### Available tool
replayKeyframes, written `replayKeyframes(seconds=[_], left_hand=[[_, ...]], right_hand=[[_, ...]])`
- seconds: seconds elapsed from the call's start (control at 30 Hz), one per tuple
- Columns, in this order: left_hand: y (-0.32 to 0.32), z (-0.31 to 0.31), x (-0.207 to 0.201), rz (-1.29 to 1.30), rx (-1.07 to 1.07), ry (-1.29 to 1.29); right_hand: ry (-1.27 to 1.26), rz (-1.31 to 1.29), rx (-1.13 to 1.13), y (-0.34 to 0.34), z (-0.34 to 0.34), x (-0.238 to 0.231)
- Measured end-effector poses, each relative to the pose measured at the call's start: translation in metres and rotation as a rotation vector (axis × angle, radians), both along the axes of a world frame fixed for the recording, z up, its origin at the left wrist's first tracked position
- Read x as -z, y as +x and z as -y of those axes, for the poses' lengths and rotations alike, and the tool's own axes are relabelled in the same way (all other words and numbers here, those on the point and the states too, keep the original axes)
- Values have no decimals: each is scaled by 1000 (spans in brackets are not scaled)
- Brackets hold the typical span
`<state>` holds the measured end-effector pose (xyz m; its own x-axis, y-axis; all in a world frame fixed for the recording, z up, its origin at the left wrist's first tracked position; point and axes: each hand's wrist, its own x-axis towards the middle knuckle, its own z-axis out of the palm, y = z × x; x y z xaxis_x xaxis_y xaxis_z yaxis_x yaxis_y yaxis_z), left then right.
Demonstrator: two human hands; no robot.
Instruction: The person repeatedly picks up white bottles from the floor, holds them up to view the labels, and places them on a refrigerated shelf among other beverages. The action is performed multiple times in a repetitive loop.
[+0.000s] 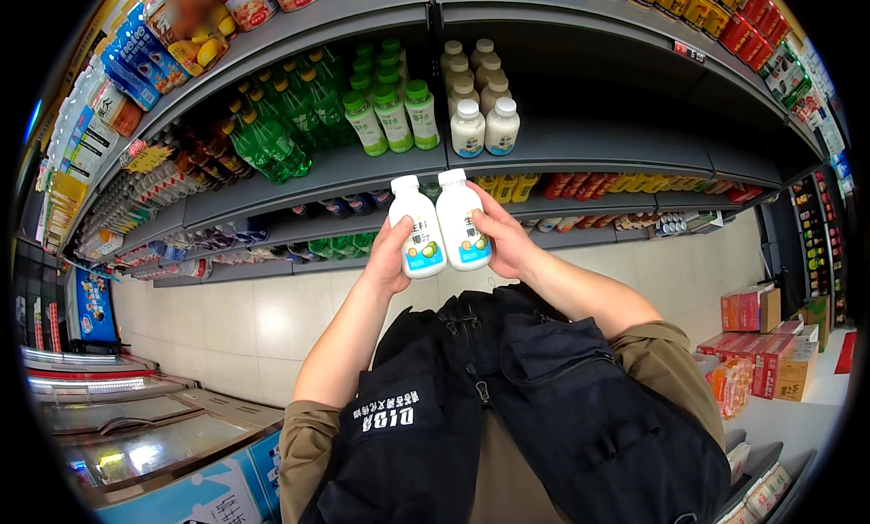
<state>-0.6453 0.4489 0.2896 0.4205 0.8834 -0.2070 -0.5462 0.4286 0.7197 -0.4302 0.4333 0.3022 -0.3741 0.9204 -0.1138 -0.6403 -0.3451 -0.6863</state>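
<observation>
Side by side in front of my chest are two white plastic drink bottles with white caps and blue-bottomed labels. My left hand (390,259) is wrapped round the left bottle (419,230), thumb across its front. Around the right bottle (462,218) my right hand (504,240) is closed, its thumb also on the label. The bottles stand nearly upright, close together, labels facing me. Beyond them, on the shelf (580,162), similar white-capped bottles (485,128) stand in two columns. Fingers behind the held bottles are mostly hidden.
Left of those columns stand green-capped bottles (385,121) and large green soda bottles (272,144). A lower shelf holds yellow drinks (514,187) and red ones. Cartons (761,352) are stacked at the right. A glass-topped freezer (154,433) stands at the lower left.
</observation>
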Motion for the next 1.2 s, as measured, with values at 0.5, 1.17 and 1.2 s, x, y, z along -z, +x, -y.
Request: replayKeyframes(seconds=[0.5,1.17,1.2], left_hand=[[4,-6,-8,67,-85,-86],[-4,-7,-17,88,-1,-134],[-5,-7,-15,99,5,-123]], right_hand=[[70,-36,13,2,-3,-2],[96,-16,-40,2,-6,-1],[96,-14,-42,2,-6,-1]])
